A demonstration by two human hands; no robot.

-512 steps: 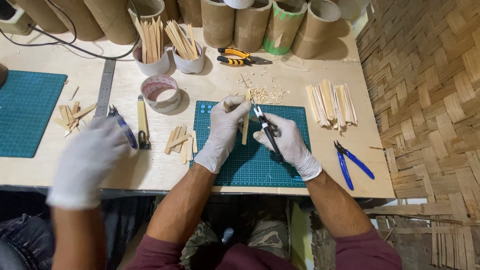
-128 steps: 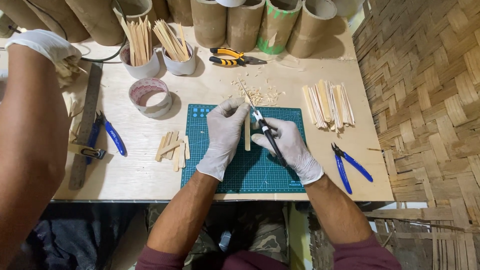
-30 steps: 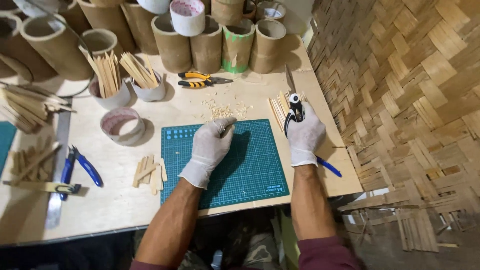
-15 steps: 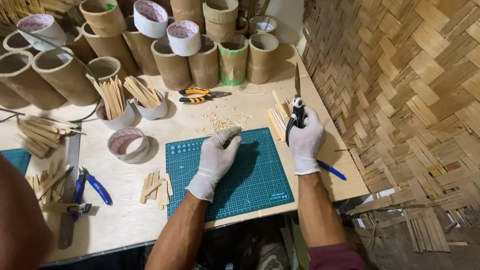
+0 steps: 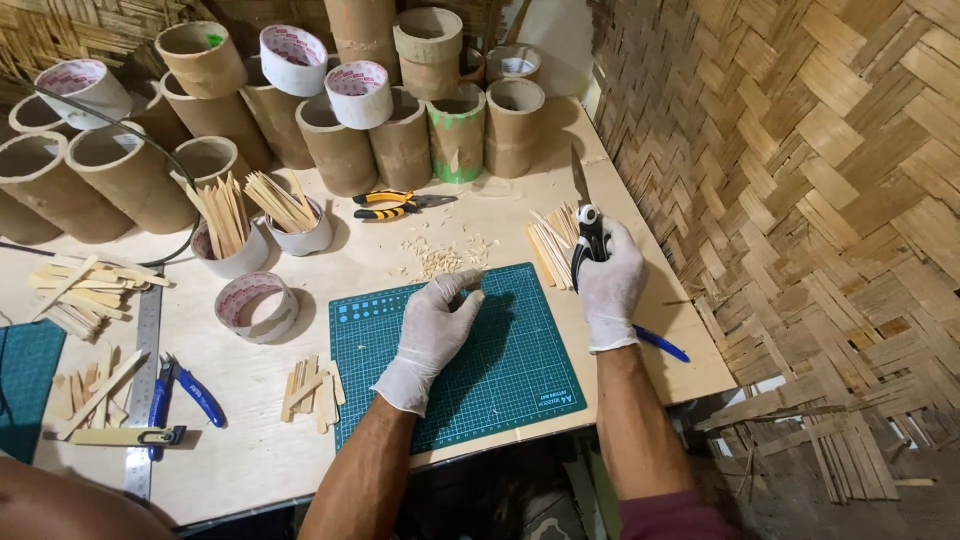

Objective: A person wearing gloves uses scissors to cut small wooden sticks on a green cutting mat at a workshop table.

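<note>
My right hand [image 5: 610, 275], clenched round the knife [image 5: 588, 225], hovers over the sticks [image 5: 552, 245]; left hand [image 5: 440, 320] pinches something unclear.

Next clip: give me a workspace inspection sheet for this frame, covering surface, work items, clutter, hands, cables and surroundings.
Surface: pale plywood bench with a green cutting mat.
Work items: black-handled cutter, blade up; bamboo strips beside it; shavings above the mat.
Clutter: yellow pliers, blue pliers, steel ruler, tape roll, two cups of sticks, loose slats, cardboard tubes.
Hands: both gloved; left hand on the mat's top edge, right hand gripping the cutter.
Cables: black cable across the tubes.
Surroundings: woven bamboo wall; another person's arm lower left.
</note>
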